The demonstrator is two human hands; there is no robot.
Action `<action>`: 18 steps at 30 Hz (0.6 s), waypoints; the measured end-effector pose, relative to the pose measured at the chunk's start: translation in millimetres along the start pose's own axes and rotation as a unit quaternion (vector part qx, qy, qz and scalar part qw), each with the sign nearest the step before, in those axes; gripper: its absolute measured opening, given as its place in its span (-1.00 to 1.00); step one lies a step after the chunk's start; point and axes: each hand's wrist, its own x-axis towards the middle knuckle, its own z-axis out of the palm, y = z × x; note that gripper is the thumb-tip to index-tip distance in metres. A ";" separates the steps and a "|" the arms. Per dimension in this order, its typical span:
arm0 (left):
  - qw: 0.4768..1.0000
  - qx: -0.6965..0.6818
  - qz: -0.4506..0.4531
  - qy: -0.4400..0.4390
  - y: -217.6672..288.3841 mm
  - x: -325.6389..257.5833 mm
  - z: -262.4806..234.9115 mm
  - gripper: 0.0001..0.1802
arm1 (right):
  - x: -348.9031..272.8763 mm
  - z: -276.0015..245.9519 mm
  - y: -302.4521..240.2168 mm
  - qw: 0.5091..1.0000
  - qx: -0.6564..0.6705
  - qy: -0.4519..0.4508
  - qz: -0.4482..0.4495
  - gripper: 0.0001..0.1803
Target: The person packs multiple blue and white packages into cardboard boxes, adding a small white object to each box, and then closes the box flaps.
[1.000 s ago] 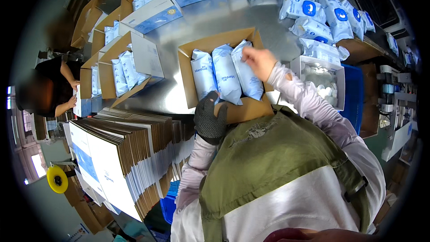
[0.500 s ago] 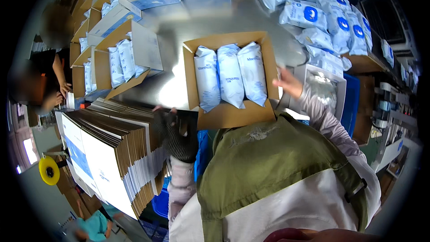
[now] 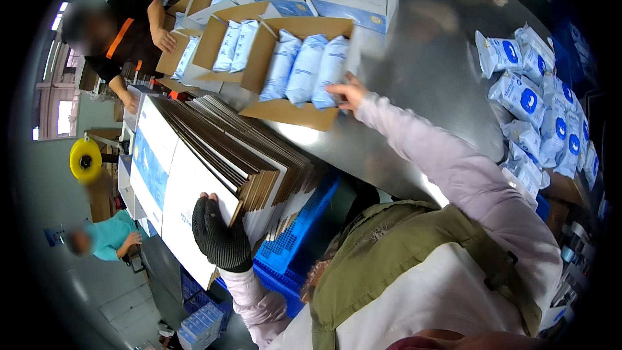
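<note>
My right hand [image 3: 350,93] touches the near right corner of an open carton [image 3: 285,111], fingers apart, one fingertip beside a pale blue soft pack [image 3: 330,71]. Three such packs stand side by side in that carton, and its near flap folds outward. At the lower left, my left hand [image 3: 220,236] wears a dark fingerless glove. It is closed on the edge of the front flat carton [image 3: 188,201], fingers across its white face and thumb hidden. Behind that carton leans a thick stack of flat cartons [image 3: 240,149].
Several filled open cartons [image 3: 346,6] line the far left of the metal table [image 3: 421,58]. White soft packs [image 3: 528,100] lie heaped at the right. A blue crate [image 3: 291,236] sits below the stack. A person in black [image 3: 133,42] works at left; another in teal [image 3: 110,236] is farther off.
The carton of three packs has moved from in front of me to the left, beside the other cartons, with my right hand following. My left hand has come onto the front flat carton.
</note>
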 end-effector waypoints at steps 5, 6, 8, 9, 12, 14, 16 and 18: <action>0.959 -0.069 -0.101 0.255 -28.2 -20.9 -78.4 -0.73 | 35.1 4.5 -40.2 0.986 -0.031 -0.130 -0.096 -0.16; 0.935 -0.110 -0.102 0.322 -1.5 -0.9 -101.6 -0.74 | 23.4 1.4 -52.2 0.979 -0.089 -0.101 -0.151 -0.22; 0.885 -0.143 -0.073 0.437 11.9 18.3 -133.4 -0.66 | -0.7 -14.9 -87.8 0.931 -0.019 -0.132 -0.341 -0.19; 0.868 -0.246 -0.083 0.424 17.4 40.9 -131.3 -0.70 | -18.3 -48.8 -121.7 0.881 -0.067 -0.067 -0.464 -0.31; 0.867 -0.374 -0.053 0.324 15.8 78.1 -119.0 -0.82 | -121.2 -104.6 -194.1 0.778 0.207 -0.013 -0.593 -0.59; 0.852 -0.436 -0.065 0.281 77.3 115.5 -73.7 -0.81 | -143.2 -191.0 -214.3 0.776 0.250 0.025 -0.579 -0.56; 0.711 -0.689 -0.044 0.133 107.8 119.1 -32.1 -0.76 | -154.2 -275.2 -203.2 0.808 0.258 0.029 -0.529 -0.53; 0.621 -0.770 -0.127 -0.074 133.5 101.7 14.7 -0.77 | -173.5 -315.2 -153.3 0.846 0.174 0.176 -0.472 -0.60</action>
